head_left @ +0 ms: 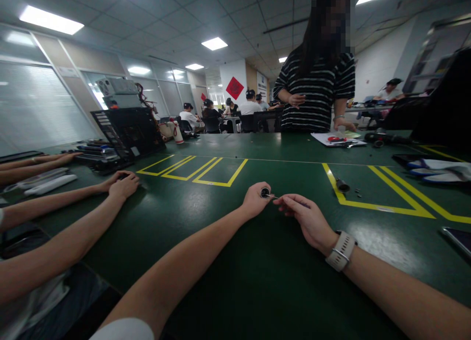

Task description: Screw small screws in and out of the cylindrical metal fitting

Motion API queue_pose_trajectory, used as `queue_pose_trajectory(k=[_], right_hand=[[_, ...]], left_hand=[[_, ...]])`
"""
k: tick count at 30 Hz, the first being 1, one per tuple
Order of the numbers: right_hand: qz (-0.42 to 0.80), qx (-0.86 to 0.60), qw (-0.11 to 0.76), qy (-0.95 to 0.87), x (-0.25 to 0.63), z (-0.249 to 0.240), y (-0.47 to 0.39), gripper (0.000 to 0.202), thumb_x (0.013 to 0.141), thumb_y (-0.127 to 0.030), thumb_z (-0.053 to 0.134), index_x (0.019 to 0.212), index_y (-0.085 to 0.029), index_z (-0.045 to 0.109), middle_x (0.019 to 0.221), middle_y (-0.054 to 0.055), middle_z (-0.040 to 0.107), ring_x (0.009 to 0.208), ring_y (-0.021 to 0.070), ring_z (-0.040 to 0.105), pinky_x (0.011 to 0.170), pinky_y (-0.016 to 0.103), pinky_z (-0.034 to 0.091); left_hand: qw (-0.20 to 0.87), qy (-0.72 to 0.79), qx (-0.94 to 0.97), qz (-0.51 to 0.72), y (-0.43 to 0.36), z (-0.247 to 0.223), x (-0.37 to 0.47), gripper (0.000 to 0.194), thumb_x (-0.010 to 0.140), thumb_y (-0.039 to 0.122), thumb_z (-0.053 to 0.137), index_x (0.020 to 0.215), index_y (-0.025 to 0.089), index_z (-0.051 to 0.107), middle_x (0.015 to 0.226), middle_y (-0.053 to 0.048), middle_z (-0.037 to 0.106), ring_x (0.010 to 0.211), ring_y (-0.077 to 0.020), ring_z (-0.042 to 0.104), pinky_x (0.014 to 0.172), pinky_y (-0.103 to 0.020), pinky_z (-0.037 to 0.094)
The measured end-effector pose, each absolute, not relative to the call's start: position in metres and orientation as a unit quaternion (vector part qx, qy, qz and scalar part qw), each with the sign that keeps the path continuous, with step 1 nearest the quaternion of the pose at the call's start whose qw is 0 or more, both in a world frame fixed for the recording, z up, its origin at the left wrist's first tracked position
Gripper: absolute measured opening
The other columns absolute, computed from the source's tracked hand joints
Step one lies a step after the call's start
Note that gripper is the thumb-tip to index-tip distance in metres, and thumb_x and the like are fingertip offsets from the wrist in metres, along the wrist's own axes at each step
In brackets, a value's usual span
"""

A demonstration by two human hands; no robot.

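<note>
Across the foreground and middle spreads a green counter (235,271). Beyond its far edge, between 12 and 1 o'clock, stands a person in a striped top (305,97). At 11 o'clock a black metal frame (136,131) stands upright, set back from the working area, perhaps to leave elbow room. Yellow tape outlines (360,204) at 11 and 1 o'clock seem meant to mark places for things. A co-worker's hands (123,184) rest near 10 o'clock; gloves (441,169) lie at 2 o'clock.

At 12 o'clock the right hand (305,217) pinches a thin metal rod (273,196) between thumb and fingers, a light hold that suits fine control. The left hand (254,201) is closed around a dark round part (264,192), its open end toward the rod, probably to steady it; the rod's tip is too small to judge for contact. At 1 o'clock a dark cylindrical piece (342,185) lies beside the tape, with tiny loose bits (357,191) just right of it, likely grouped within easy reach.
</note>
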State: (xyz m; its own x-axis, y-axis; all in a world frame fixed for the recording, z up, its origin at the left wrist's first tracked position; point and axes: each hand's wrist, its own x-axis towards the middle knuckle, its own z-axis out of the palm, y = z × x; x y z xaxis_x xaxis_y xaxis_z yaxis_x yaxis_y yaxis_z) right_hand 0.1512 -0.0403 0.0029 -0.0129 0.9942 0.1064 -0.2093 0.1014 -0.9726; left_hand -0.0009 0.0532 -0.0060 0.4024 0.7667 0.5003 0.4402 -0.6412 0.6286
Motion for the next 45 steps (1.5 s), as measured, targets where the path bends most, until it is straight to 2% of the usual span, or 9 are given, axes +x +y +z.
queue_pose_trajectory(k=[16, 24, 35, 45], right_hand=[[0.513, -0.425, 0.570, -0.480, 0.1488, 0.0049, -0.0411, 0.022, 0.076, -0.041, 0.061, 0.081, -0.022, 0.069, 0.091, 0.005, 0.068, 0.082, 0.0197, 0.056, 0.073, 0.034, 0.041], [0.509, -0.431, 0.573, -0.477, 0.1451, 0.0097, -0.0433, 0.023, 0.069, -0.043, 0.067, 0.076, -0.021, 0.069, 0.086, 0.006, 0.069, 0.080, 0.0201, 0.056, 0.070, 0.033, 0.039], [0.574, -0.397, 0.576, -0.427, 0.1542, 0.0077, -0.0389, 0.016, 0.072, -0.036, 0.066, 0.076, -0.021, 0.070, 0.086, 0.005, 0.071, 0.082, 0.0195, 0.060, 0.076, 0.035, 0.042], [0.591, -0.385, 0.591, -0.391, 0.1544, 0.0065, -0.0368, 0.017, 0.068, -0.035, 0.068, 0.072, -0.019, 0.070, 0.079, 0.005, 0.072, 0.077, 0.0181, 0.060, 0.074, 0.033, 0.042]], left_hand=[[0.184, 0.400, 0.811, 0.385, 0.0510, -0.0033, -0.0007, 0.008, 0.071, 0.019, 0.060, 0.068, 0.015, 0.054, 0.065, 0.004, 0.050, 0.061, -0.0101, 0.045, 0.057, -0.022, 0.035], [0.148, 0.400, 0.828, 0.364, 0.0489, -0.0017, -0.0007, 0.006, 0.071, 0.017, 0.059, 0.068, 0.016, 0.054, 0.069, 0.002, 0.051, 0.066, -0.0124, 0.048, 0.062, -0.025, 0.037], [0.279, 0.339, 0.815, 0.377, 0.0517, -0.0037, -0.0005, 0.011, 0.069, 0.020, 0.062, 0.068, 0.015, 0.052, 0.063, 0.004, 0.049, 0.060, -0.0094, 0.047, 0.058, -0.021, 0.039], [0.271, 0.346, 0.806, 0.396, 0.0550, -0.0079, 0.0003, 0.015, 0.068, 0.021, 0.064, 0.067, 0.015, 0.051, 0.062, 0.005, 0.047, 0.058, -0.0086, 0.044, 0.057, -0.021, 0.036]])
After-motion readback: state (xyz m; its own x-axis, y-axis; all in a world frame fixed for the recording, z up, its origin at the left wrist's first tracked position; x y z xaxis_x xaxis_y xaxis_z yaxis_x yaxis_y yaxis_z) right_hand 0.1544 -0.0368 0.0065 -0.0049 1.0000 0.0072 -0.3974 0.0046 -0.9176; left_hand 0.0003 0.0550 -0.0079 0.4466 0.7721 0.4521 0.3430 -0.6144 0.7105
